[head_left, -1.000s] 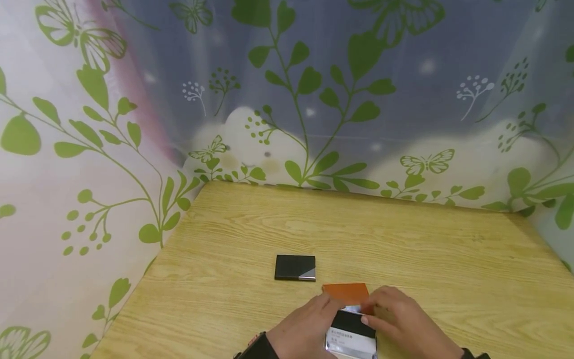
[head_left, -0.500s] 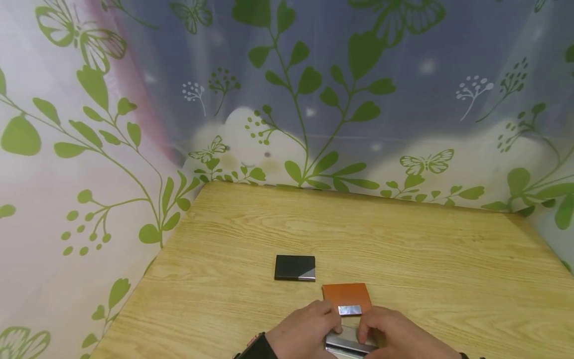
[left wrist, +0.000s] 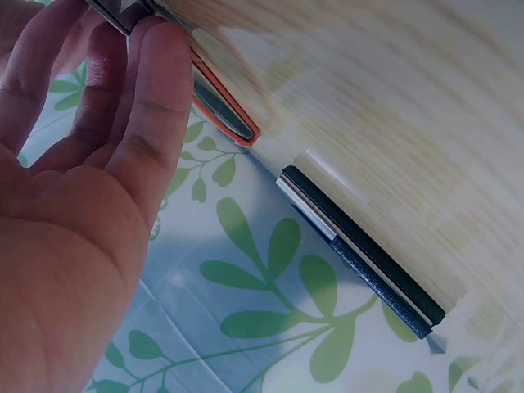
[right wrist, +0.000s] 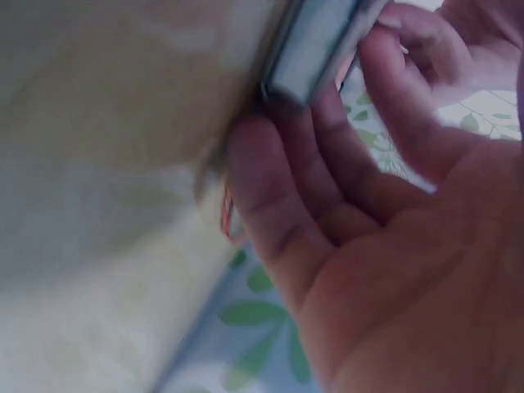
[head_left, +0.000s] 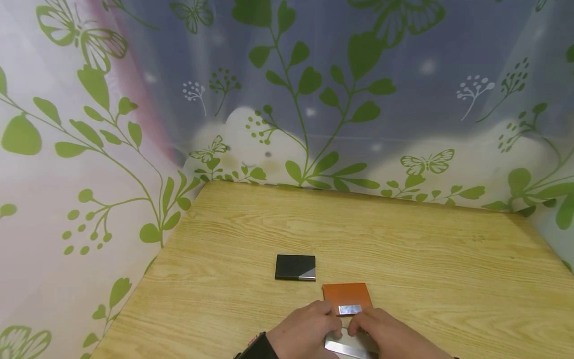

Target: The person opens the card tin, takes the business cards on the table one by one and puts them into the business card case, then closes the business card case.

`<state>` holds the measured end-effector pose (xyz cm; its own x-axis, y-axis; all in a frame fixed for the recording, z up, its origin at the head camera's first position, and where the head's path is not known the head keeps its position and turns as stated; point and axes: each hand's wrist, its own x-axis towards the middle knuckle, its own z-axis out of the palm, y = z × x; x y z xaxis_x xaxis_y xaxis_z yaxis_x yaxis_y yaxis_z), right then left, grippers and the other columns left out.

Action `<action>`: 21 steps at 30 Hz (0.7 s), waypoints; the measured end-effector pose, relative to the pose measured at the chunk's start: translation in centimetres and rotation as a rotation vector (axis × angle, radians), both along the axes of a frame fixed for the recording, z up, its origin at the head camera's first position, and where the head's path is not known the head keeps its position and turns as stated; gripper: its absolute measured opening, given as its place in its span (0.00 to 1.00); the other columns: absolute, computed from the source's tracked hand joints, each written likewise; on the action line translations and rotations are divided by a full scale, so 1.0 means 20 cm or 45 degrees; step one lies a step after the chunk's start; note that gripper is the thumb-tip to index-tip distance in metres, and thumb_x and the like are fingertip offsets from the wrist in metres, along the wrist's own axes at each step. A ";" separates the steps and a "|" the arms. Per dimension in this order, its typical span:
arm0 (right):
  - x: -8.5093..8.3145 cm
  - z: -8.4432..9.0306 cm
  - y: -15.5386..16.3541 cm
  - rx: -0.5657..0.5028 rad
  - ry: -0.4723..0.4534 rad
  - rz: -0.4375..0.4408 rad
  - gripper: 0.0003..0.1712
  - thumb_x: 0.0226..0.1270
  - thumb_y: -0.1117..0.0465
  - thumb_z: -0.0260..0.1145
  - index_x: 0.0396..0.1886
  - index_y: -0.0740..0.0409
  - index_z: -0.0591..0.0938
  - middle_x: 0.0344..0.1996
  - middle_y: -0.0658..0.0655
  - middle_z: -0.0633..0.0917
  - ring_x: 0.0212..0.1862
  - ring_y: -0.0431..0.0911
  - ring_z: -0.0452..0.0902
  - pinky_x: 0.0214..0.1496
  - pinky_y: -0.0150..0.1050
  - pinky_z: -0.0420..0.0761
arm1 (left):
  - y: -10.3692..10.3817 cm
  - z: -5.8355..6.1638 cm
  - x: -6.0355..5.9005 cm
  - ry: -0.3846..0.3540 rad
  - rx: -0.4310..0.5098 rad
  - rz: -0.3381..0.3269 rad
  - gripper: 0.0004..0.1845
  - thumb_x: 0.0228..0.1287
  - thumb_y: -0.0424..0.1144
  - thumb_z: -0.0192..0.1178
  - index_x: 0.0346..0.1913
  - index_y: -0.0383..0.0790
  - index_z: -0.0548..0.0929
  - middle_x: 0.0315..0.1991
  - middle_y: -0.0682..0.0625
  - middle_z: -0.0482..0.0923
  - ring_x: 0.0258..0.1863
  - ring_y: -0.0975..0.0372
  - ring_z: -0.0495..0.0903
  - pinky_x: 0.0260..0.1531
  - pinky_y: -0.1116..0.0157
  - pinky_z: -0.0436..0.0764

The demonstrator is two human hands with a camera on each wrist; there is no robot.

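Observation:
A silver card case (head_left: 349,345) lies at the table's near edge, its lid down. My left hand (head_left: 316,326) grips its left side and my right hand (head_left: 381,333) grips its right side, the fingertips meeting over its far edge. In the right wrist view the right hand's fingers (right wrist: 327,155) curl against the silver case (right wrist: 315,45). In the left wrist view the left hand's fingers (left wrist: 151,98) reach up to the case edge at the top of the frame. Just beyond the hands lies an orange card case (head_left: 346,296) with a silver clasp (head_left: 350,309).
A black card case (head_left: 295,267) with a silver corner lies left of and behind the orange one; its edge (left wrist: 360,246) shows in the left wrist view. The wooden table (head_left: 426,249) is enclosed by leaf-patterned curtains (head_left: 89,149) on the left, back and right.
The silver case stood open, showing cards inside; its lid has come down flat. Both hands drew in over it, uncovering the orange case's clasp.

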<state>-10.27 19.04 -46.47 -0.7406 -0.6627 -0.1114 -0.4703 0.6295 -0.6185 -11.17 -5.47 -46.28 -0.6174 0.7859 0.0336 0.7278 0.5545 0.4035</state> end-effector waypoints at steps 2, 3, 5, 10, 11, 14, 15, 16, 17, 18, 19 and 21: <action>0.00 0.00 0.00 0.005 -0.005 -0.022 0.36 0.44 0.28 0.81 0.49 0.38 0.80 0.46 0.37 0.77 0.47 0.36 0.69 0.47 0.34 0.77 | 0.00 0.00 0.00 -0.013 -0.004 0.010 0.18 0.54 0.54 0.79 0.40 0.47 0.89 0.40 0.60 0.76 0.38 0.75 0.69 0.37 0.81 0.70; 0.00 0.01 -0.01 0.000 0.001 -0.026 0.38 0.44 0.29 0.81 0.51 0.40 0.80 0.48 0.38 0.77 0.49 0.37 0.69 0.48 0.34 0.78 | 0.00 0.00 0.00 -0.023 -0.006 0.019 0.19 0.55 0.54 0.79 0.41 0.47 0.88 0.42 0.60 0.77 0.39 0.75 0.70 0.37 0.81 0.71; 0.00 0.02 0.00 -0.001 0.001 -0.028 0.41 0.45 0.29 0.81 0.55 0.44 0.82 0.53 0.42 0.79 0.51 0.39 0.70 0.50 0.35 0.78 | 0.00 0.00 0.00 -0.059 -0.004 0.041 0.21 0.56 0.56 0.78 0.44 0.46 0.88 0.44 0.59 0.77 0.40 0.75 0.71 0.40 0.79 0.72; -0.04 0.05 0.09 0.014 -0.059 -0.064 0.40 0.52 0.34 0.80 0.61 0.48 0.82 0.57 0.48 0.78 0.54 0.41 0.71 0.51 0.36 0.78 | -0.01 -0.01 -0.01 -0.107 0.011 0.087 0.27 0.59 0.60 0.74 0.53 0.45 0.85 0.46 0.59 0.77 0.43 0.73 0.73 0.43 0.76 0.74; -0.05 0.05 0.11 0.021 -0.082 -0.089 0.38 0.53 0.37 0.81 0.61 0.47 0.82 0.57 0.48 0.77 0.53 0.41 0.72 0.50 0.35 0.78 | -0.01 -0.01 -0.01 -0.112 0.014 0.093 0.28 0.60 0.60 0.74 0.56 0.46 0.84 0.47 0.59 0.77 0.44 0.73 0.73 0.43 0.75 0.75; -0.08 0.08 0.21 0.072 -0.084 -0.180 0.35 0.53 0.46 0.82 0.61 0.48 0.81 0.53 0.47 0.77 0.49 0.39 0.71 0.47 0.34 0.76 | -0.02 0.00 -0.01 -0.136 0.003 0.115 0.30 0.60 0.59 0.74 0.59 0.46 0.81 0.50 0.59 0.77 0.47 0.72 0.75 0.46 0.72 0.76; -0.09 0.08 0.25 0.090 -0.073 -0.216 0.36 0.52 0.49 0.82 0.61 0.49 0.81 0.53 0.47 0.77 0.49 0.40 0.72 0.46 0.34 0.76 | -0.02 0.00 -0.01 -0.154 0.001 0.124 0.30 0.60 0.58 0.74 0.59 0.45 0.81 0.51 0.59 0.78 0.49 0.71 0.75 0.47 0.71 0.77; -0.10 0.09 0.28 0.106 -0.048 -0.245 0.36 0.52 0.51 0.82 0.61 0.51 0.80 0.53 0.49 0.78 0.49 0.41 0.73 0.46 0.35 0.76 | -0.01 0.00 -0.01 -0.173 -0.002 0.135 0.30 0.60 0.57 0.74 0.59 0.45 0.81 0.52 0.58 0.78 0.49 0.71 0.75 0.48 0.70 0.77; -0.12 0.09 0.31 0.127 -0.042 -0.287 0.36 0.51 0.52 0.82 0.61 0.53 0.80 0.53 0.50 0.78 0.50 0.42 0.73 0.46 0.36 0.77 | -0.01 0.01 -0.01 -0.186 -0.010 0.145 0.30 0.60 0.57 0.75 0.59 0.45 0.81 0.52 0.59 0.78 0.49 0.71 0.75 0.48 0.70 0.77; -0.13 0.09 0.34 0.147 -0.020 -0.314 0.36 0.52 0.52 0.82 0.61 0.55 0.80 0.53 0.51 0.78 0.50 0.44 0.74 0.47 0.38 0.78 | -0.01 0.01 -0.01 -0.198 -0.016 0.153 0.29 0.59 0.56 0.75 0.58 0.45 0.82 0.51 0.59 0.78 0.48 0.71 0.75 0.48 0.70 0.77; -0.14 0.09 0.36 0.167 -0.013 -0.344 0.37 0.51 0.52 0.82 0.61 0.56 0.80 0.54 0.52 0.79 0.52 0.45 0.75 0.48 0.40 0.79 | -0.01 0.01 -0.01 -0.205 -0.017 0.158 0.28 0.59 0.56 0.75 0.57 0.45 0.82 0.51 0.59 0.78 0.48 0.72 0.75 0.48 0.70 0.78; -0.17 0.08 0.40 0.203 -0.025 -0.396 0.38 0.51 0.51 0.83 0.60 0.59 0.80 0.54 0.53 0.79 0.53 0.48 0.76 0.49 0.44 0.80 | -0.01 0.01 -0.01 -0.214 -0.015 0.163 0.27 0.59 0.55 0.75 0.56 0.45 0.83 0.50 0.60 0.77 0.46 0.72 0.74 0.47 0.70 0.77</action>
